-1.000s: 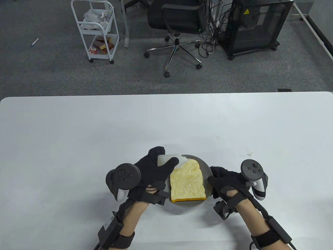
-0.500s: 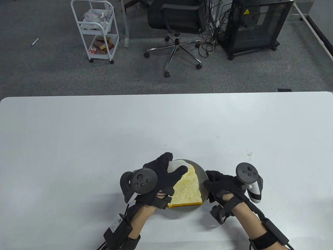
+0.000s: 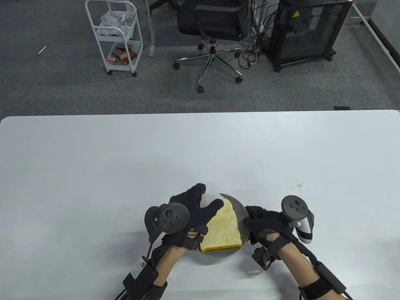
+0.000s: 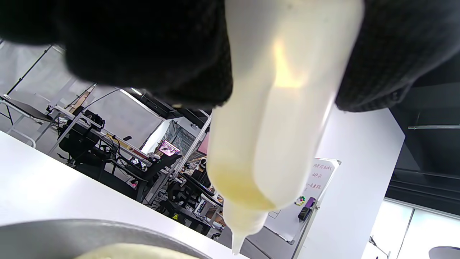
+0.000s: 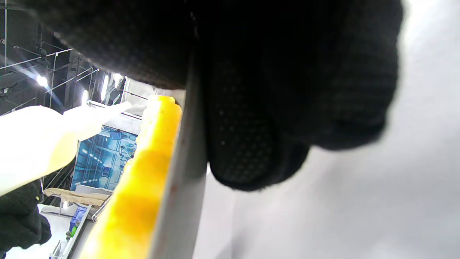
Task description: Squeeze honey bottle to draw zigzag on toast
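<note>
A slice of toast [image 3: 222,229] with an orange-brown crust lies on a grey plate [image 3: 240,207] near the table's front edge. My left hand [image 3: 195,212] grips a translucent white honey bottle [image 3: 211,198], tilted nozzle-down over the toast's far left corner. In the left wrist view the bottle [image 4: 273,136] hangs between my fingers, honey pooled near its nozzle above the plate [image 4: 90,233]. My right hand [image 3: 264,223] holds the plate's right rim; in the right wrist view my fingers [image 5: 251,144] grip the rim [image 5: 183,187] beside the toast's crust [image 5: 143,172].
The white table [image 3: 93,162] spreads wide to the left, right and far side of the plate. A small smear [image 3: 299,183] marks the table right of the plate. A cart, an office chair and a black cabinet stand on the floor beyond the far edge.
Both hands and the plate have shifted left. The left hand with the bottle moved right relative to the toast, now covering more of the toast's left side.
</note>
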Demonstrator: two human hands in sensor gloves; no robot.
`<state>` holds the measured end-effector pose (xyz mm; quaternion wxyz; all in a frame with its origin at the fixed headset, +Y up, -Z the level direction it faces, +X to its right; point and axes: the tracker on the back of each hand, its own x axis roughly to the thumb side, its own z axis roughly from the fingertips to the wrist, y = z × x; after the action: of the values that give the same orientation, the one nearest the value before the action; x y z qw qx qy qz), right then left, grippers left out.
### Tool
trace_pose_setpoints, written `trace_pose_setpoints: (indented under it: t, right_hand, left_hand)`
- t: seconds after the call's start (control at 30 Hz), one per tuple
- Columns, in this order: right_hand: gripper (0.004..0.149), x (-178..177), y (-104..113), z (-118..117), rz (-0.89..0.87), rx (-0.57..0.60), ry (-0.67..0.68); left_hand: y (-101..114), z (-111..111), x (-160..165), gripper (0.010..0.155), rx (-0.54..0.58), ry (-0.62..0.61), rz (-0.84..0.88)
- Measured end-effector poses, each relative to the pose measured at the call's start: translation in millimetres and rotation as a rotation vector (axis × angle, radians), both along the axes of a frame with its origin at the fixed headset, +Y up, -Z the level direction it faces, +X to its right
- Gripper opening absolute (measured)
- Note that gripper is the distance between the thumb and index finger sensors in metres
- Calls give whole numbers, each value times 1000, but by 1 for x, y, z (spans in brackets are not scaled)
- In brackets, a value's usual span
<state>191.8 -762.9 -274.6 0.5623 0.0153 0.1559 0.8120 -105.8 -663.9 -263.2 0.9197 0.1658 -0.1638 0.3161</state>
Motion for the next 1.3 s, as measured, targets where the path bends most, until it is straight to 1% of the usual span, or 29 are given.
trace_pose_setpoints:
  t: [0.73, 1.3]
  right_hand:
    - [57, 4, 2, -2, -29, -2, -15]
    - [57, 9, 3, -3, -40, -8, -31]
  left_hand:
    - [1, 0, -29, 70, -5, 56, 20]
    - [5, 2, -40, 70, -13, 86, 12]
